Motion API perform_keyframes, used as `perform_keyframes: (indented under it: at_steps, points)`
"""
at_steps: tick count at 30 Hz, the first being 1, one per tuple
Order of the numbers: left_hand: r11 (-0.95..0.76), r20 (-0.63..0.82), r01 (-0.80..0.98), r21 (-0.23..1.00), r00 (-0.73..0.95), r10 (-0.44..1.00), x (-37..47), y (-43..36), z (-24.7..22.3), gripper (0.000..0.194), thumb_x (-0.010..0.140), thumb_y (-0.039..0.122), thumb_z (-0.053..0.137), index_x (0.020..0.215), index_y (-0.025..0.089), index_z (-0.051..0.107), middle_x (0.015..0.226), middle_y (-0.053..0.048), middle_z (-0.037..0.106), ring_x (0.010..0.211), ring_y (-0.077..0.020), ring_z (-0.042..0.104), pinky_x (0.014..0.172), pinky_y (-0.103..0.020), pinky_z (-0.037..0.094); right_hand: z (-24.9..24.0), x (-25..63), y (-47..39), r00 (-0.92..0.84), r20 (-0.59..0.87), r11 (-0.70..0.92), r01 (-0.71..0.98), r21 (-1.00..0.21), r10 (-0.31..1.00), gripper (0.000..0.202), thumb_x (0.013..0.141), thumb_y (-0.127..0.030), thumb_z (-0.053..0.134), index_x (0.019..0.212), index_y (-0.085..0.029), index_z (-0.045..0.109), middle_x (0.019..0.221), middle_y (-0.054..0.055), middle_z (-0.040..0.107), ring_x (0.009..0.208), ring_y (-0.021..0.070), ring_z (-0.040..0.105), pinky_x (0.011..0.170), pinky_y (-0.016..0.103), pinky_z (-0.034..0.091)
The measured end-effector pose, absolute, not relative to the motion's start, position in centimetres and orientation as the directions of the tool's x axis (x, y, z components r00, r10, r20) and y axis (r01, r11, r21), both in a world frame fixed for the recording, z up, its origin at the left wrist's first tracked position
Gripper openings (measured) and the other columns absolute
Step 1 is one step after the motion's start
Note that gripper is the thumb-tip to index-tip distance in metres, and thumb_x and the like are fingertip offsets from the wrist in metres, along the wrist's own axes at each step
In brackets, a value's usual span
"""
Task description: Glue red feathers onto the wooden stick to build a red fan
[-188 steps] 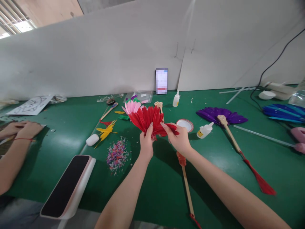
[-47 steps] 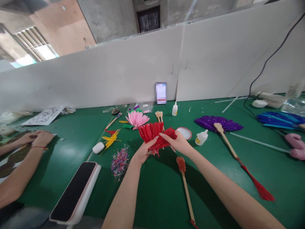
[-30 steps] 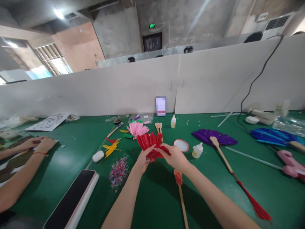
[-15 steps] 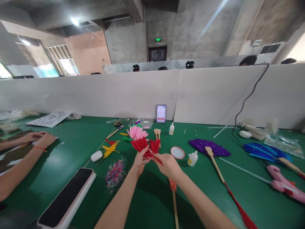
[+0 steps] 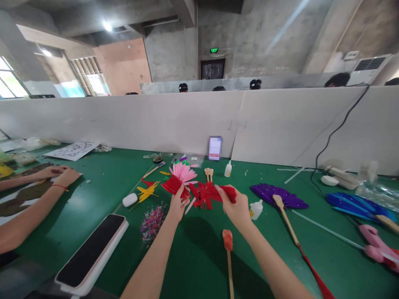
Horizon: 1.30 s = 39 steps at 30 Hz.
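Observation:
Raised over the green table, a bundle of red feathers (image 5: pixel 204 194) is spread wide between my two hands. My left hand (image 5: pixel 177 204) is closed around its left end, thumb on top. The right end is pinched by my right hand (image 5: pixel 234 207). Behind my left hand lies a pink feather fan piece (image 5: pixel 182 172). Below the feathers, a wooden fan handle (image 5: pixel 229 261) rests on the table with an orange-red patch on its head. Close to my right hand stands a small glue bottle (image 5: pixel 256 209), partly hidden by it.
A purple feather fan (image 5: pixel 279 195), a blue one (image 5: pixel 355 204) and a pink glue gun (image 5: pixel 377 247) lie to the right. Yellow feathers (image 5: pixel 147 192), a glitter pile (image 5: pixel 152 223) and a phone (image 5: pixel 93 253) are on the left. Another person's hands (image 5: pixel 64 176) work at far left.
My hands have moved apart, stretching the red feather bundle sideways. My right hand has gone up and right with its end. The view has turned slightly left.

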<state>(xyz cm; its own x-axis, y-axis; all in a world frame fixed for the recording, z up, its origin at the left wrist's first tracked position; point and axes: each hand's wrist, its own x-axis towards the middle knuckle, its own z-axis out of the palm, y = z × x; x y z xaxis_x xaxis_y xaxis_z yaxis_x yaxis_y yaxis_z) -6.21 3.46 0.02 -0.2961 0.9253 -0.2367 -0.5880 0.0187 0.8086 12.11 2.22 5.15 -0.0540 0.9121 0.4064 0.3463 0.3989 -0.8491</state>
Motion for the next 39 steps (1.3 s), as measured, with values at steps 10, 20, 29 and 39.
perform_keyframes:
  at_steps: [10,20,29,39]
  points:
    - [0.018,-0.162,-0.427,0.904,-0.304,0.939,-4.8,2.8,0.7,0.035,0.061,0.043,0.071,0.062,0.012,0.055,0.042,0.005,0.046,0.030,-0.0006,0.032,0.033,-0.015,0.021,-0.5,10.8,5.5,-0.209,-0.139,-0.171,-0.142,-0.975,0.968,0.032,0.078,-0.048,0.053,0.091,-0.019,0.055,0.077,0.005,0.067,0.059,0.0158,0.065,0.053,0.027,0.052]
    - [0.154,-0.221,-0.251,0.956,-0.265,0.939,-4.2,2.4,0.8,0.033,0.053,0.036,0.077,0.070,0.011,0.065,0.057,-0.002,0.061,0.042,-0.0064,0.050,0.039,-0.016,0.033,-0.7,11.9,5.2,-0.211,0.458,0.461,0.699,-0.547,0.863,0.046,0.082,-0.032,0.049,0.122,-0.011,0.046,0.110,0.020,0.053,0.102,0.0319,0.053,0.081,0.046,0.047]
    - [0.265,-0.258,-0.122,0.957,0.067,0.964,-3.6,0.6,1.5,0.044,0.050,0.023,0.079,0.091,0.015,0.067,0.065,-0.002,0.065,0.055,-0.0111,0.056,0.052,-0.020,0.042,1.3,10.9,4.1,-0.343,0.369,0.483,0.355,-0.801,0.864,0.034,0.082,-0.046,0.048,0.078,-0.015,0.061,0.079,0.006,0.058,0.068,0.0159,0.057,0.065,0.028,0.049]
    - [0.241,-0.236,-0.090,0.966,0.058,0.970,-3.6,1.2,0.7,0.039,0.062,0.048,0.069,0.073,0.010,0.063,0.049,0.002,0.051,0.041,-0.0046,0.040,0.042,-0.017,0.029,-0.3,10.3,4.9,-0.278,0.172,0.210,0.110,-0.972,0.945,0.051,0.074,-0.060,0.047,0.048,-0.017,0.047,0.043,-0.004,0.043,0.042,0.0080,0.035,0.043,0.022,0.036]
